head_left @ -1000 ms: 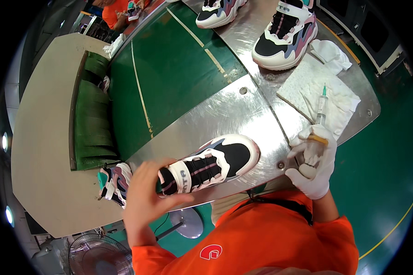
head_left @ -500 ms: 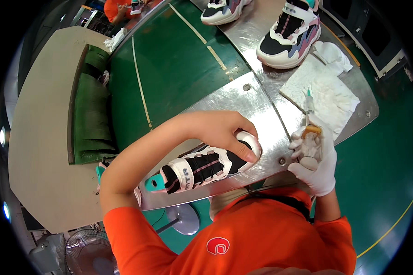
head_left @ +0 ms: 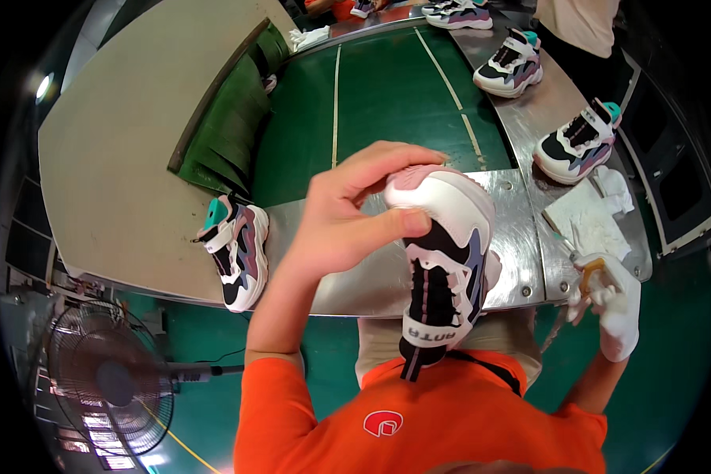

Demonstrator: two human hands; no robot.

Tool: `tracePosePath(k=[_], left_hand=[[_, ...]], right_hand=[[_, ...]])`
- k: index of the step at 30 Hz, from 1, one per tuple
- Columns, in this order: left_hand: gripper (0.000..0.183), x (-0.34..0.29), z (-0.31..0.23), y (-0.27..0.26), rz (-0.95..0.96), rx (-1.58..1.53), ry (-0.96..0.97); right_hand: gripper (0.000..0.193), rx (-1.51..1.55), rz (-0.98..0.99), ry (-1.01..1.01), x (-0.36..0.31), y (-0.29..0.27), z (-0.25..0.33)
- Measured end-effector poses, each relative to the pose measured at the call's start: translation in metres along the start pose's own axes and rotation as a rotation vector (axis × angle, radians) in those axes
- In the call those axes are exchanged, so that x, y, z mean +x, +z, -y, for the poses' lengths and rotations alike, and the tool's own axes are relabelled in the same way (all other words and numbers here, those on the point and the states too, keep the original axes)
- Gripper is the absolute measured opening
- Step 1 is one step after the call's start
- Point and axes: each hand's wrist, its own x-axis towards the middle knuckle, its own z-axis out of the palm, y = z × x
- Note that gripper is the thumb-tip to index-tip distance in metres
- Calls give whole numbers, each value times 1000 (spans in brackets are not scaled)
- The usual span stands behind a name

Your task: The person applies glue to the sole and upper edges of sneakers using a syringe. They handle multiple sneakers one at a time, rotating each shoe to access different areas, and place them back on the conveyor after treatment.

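My left hand (head_left: 347, 213) grips the toe of a white, black and purple sneaker (head_left: 442, 261), lifted off the steel bench (head_left: 521, 237) with its heel hanging toward my orange shirt. My right hand (head_left: 612, 304), in a white glove, holds a small glue bottle with an orange collar (head_left: 588, 272) at the bench's right edge, apart from the sneaker.
A matching sneaker (head_left: 235, 251) lies on the bench at the left. Two more sneakers (head_left: 575, 142) (head_left: 509, 62) stand along the steel strip beside the green conveyor belt (head_left: 387, 87). White cloths (head_left: 592, 221) lie by my right hand. A floor fan (head_left: 107, 379) stands lower left.
My left hand has lifted the sneaker off the bench and turned it heel toward me. The gloved right hand with the bottle has dropped lower at the bench edge.
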Motion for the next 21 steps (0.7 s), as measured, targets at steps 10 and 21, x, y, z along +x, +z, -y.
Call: tracePosePath(k=[10,21], left_hand=[[44,-3,13,-1,66,163,72],[42,1,21,-7,83,139,117]], right_hand=[[49,520,520,-483,32,75,36],[56,350,527,-430,43,85,48]])
